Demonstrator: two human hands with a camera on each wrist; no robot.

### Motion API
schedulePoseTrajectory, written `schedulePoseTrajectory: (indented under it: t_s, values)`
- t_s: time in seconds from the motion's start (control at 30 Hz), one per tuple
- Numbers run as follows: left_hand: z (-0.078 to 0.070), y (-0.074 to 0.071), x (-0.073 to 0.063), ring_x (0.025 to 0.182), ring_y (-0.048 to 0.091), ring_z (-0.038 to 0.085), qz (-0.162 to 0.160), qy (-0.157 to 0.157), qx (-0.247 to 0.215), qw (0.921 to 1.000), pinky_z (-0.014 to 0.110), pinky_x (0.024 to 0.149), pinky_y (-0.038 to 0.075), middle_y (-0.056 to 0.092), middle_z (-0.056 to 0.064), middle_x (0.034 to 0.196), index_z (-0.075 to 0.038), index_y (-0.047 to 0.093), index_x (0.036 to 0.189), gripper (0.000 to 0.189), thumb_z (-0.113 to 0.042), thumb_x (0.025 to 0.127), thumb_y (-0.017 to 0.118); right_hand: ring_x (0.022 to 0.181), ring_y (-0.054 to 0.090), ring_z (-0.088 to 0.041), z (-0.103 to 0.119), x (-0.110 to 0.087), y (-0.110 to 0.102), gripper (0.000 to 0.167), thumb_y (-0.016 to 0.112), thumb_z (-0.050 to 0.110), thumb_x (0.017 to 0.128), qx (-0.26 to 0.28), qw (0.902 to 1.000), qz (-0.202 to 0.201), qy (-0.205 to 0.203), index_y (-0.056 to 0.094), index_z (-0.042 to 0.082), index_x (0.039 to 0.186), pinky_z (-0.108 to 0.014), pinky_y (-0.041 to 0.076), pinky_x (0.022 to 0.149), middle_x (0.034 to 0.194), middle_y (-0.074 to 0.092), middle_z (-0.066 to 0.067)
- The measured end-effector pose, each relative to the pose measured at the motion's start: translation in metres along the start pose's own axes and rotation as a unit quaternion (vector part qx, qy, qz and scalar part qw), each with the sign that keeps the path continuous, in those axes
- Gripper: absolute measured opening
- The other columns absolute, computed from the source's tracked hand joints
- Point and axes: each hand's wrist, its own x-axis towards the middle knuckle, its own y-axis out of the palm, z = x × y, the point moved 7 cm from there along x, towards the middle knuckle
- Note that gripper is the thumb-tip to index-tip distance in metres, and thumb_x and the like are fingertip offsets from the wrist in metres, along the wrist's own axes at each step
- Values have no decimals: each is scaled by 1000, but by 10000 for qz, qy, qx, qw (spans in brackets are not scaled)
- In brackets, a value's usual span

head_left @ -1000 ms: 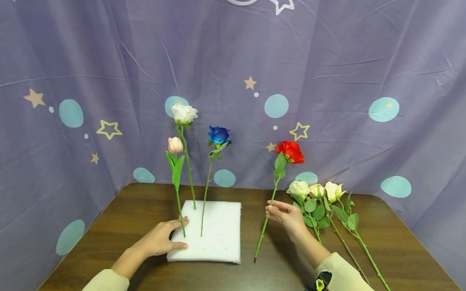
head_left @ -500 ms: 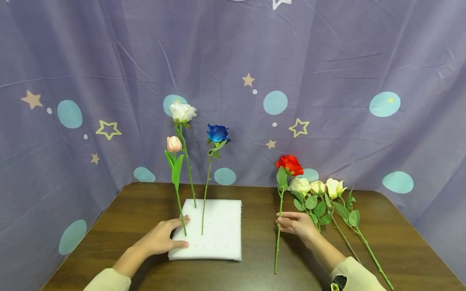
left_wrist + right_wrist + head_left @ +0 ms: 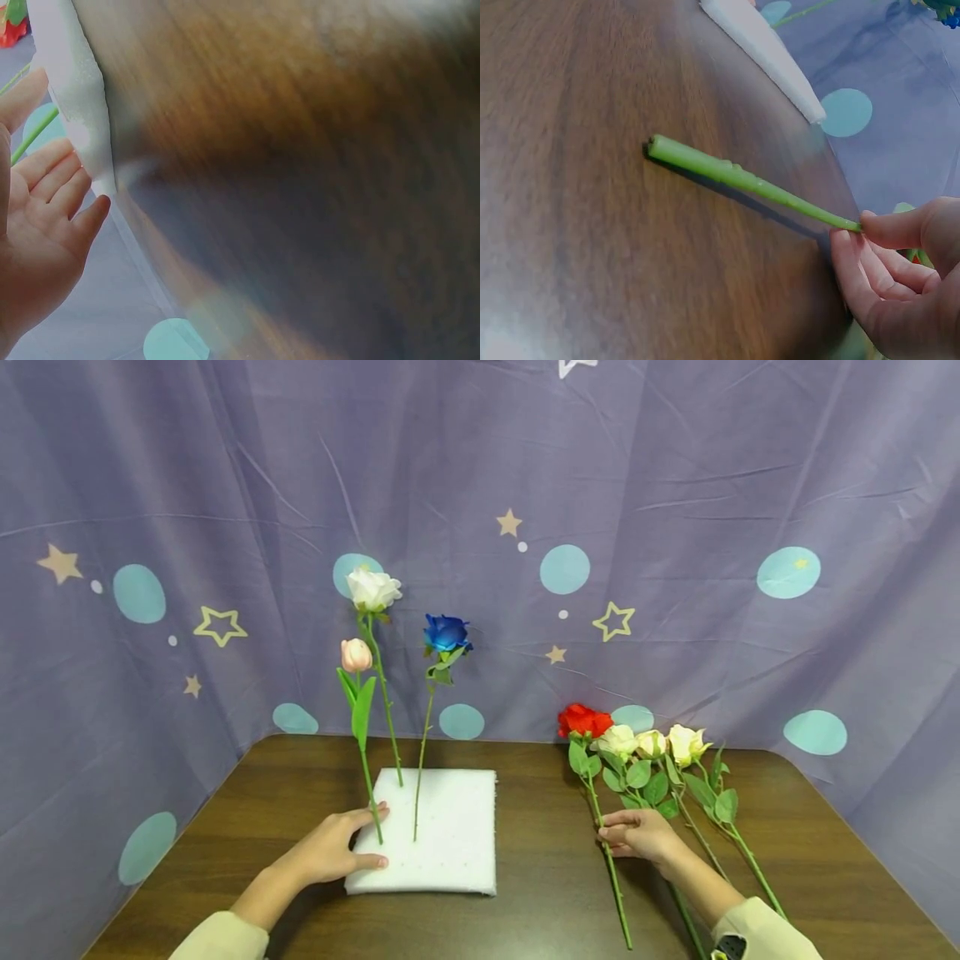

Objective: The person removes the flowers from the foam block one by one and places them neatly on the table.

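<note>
Right hand (image 3: 645, 837) had the red rose (image 3: 585, 721) pinched mid-stem, low beside the pale roses (image 3: 651, 744) — leaves (image 3: 577, 758) that close could've snagged. Left hand (image 3: 330, 853), thumb and fingers apart, touched the foam block (image 3: 453, 839); a bump might've tipped the tulip (image 3: 356, 655).

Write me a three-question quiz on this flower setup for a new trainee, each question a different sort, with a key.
1. Count: how many flowers stand in the foam?
2. True or false: the right hand touches the foam.
3. Fill the gap: the right hand pinches the red rose by its ____.

Key
1. Three: the white rose, the blue rose and the tulip.
2. False; the left hand does, while the right is well off to the side.
3. Stem.
</note>
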Motion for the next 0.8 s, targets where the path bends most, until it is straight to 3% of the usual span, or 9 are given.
schedulePoseTrajectory:
  t_s: [0.4, 0.8]
  values:
    - [-3, -2, -1, 126, 52, 44, -81, 34, 6, 10000, 56, 104, 42, 54, 22, 139, 2, 55, 132, 73, -41, 77, 77, 80, 69, -13, 9, -4, -13, 37, 67, 5, 86, -244, 9983, -501, 149, 61, -17, 114, -30, 62, 73, 97, 73, -17]
    - [-2, 1, -3, 127, 51, 45, -4, -19, -174, 9998, 57, 106, 40, 51, 23, 141, 3, 54, 132, 73, -36, 77, 78, 83, 71, -16, 26, -1, -9, 39, 68, 9, 87, -447, 9977, -509, -49, 60, -15, 117, -32, 62, 76, 102, 72, -21]
